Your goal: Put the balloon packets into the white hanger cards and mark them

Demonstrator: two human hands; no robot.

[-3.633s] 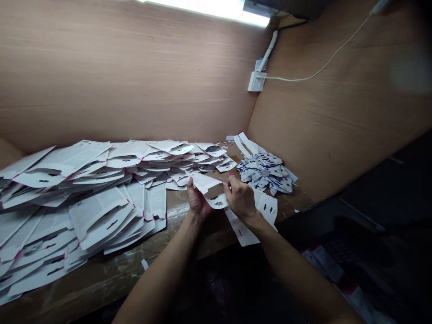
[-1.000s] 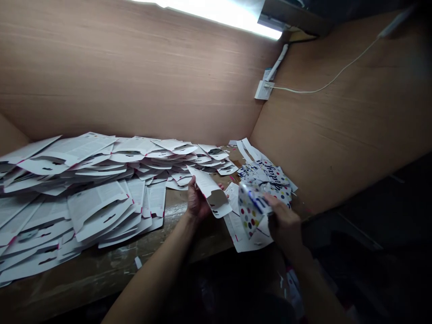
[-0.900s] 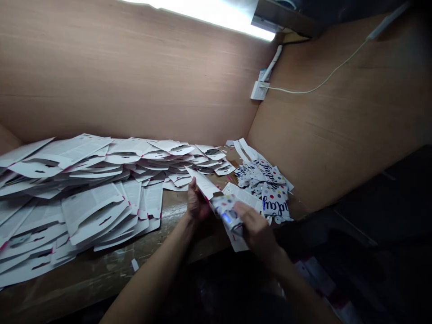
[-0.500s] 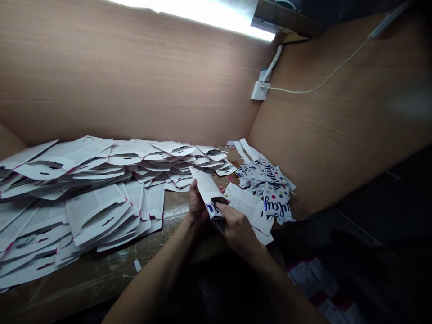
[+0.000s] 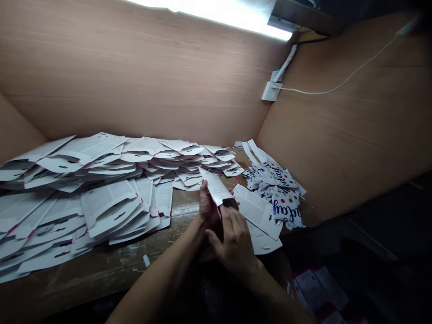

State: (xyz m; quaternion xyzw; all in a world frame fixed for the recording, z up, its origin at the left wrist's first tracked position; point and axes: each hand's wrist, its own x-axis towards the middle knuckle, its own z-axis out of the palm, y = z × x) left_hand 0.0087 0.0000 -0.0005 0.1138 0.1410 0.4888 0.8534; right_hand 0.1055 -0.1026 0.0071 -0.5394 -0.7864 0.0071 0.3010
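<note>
My left hand [image 5: 207, 208] grips a white printed card sleeve [image 5: 216, 187] that tilts up and away from me, near the front edge of the wooden bench [image 5: 101, 270]. My right hand [image 5: 232, 236] lies over the sleeve's near end with its fingers pressed against it; what they press in is hidden. To the right, loose white sleeves [image 5: 258, 211] lie flat on the bench. Beyond those sits a small heap of polka-dot pieces with blue lettering [image 5: 281, 189].
A wide, deep spread of flat white card sleeves [image 5: 94, 180] covers the bench's left and back. Wooden panels wall the bench behind and at right, with a socket and white cable [image 5: 270, 90]. Packets lie on the dark floor at lower right [image 5: 317, 292].
My right hand fetched a polka-dot piece from the right heap and brought it to the sleeve held in my left hand. The piece has gone out of sight under my right hand.
</note>
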